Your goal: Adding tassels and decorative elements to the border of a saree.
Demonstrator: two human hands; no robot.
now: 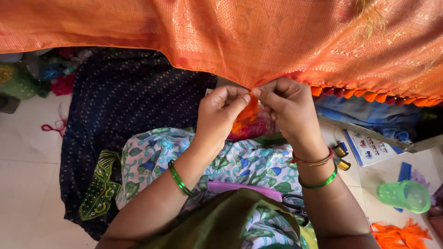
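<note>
Both hands, left hand (pixel 219 113) and right hand (pixel 288 108), pinch an orange thread tuft (pixel 249 109) just below the orange saree (pixel 230 37) edge, beside its tassels (pixel 369 96).

Cup (pixel 405 195) right of, perhaps below, cloth (pixel 258 37)

This looks like a home where sewing and handwork on cloth is done on the floor. The floor (pixel 27 152) is laid with pale tiles, and the person sits on it among heaps of fabric. An orange woven cloth (pixel 258 37) with a row of tassels (pixel 369 96) along its edge hangs across the top of the view. A dark dotted cloth (pixel 120 101) is spread over the tiles. Scissors (pixel 293 205), small thread spools (pixel 341 154), loose orange thread (pixel 397 233) and a green plastic cup (pixel 406 196) lie close by, with bundles of coloured cloth (pixel 32 74) piled at the far left.
</note>
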